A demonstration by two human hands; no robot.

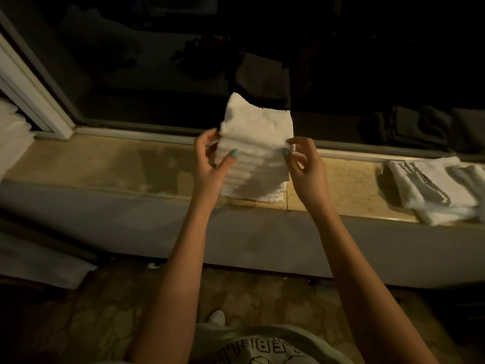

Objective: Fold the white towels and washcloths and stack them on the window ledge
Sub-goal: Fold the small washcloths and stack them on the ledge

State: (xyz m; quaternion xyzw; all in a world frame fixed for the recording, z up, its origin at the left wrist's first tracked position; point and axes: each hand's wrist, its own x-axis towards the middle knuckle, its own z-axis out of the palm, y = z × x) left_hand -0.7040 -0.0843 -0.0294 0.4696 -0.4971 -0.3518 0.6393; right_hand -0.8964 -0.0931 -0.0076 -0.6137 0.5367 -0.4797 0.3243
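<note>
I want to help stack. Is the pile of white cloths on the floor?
No, the pile of white cloths sits on the window ledge, between the left hand and right hand.

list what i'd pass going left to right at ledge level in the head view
white towel pile at the left edge → left hand → washcloth stack, held at its top by both hands → right hand → folded grey-striped towels at the right

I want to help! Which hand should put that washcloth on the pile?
Probably left: the left hand grips the washcloth above the stack; the right hand only pinches a corner.
</note>
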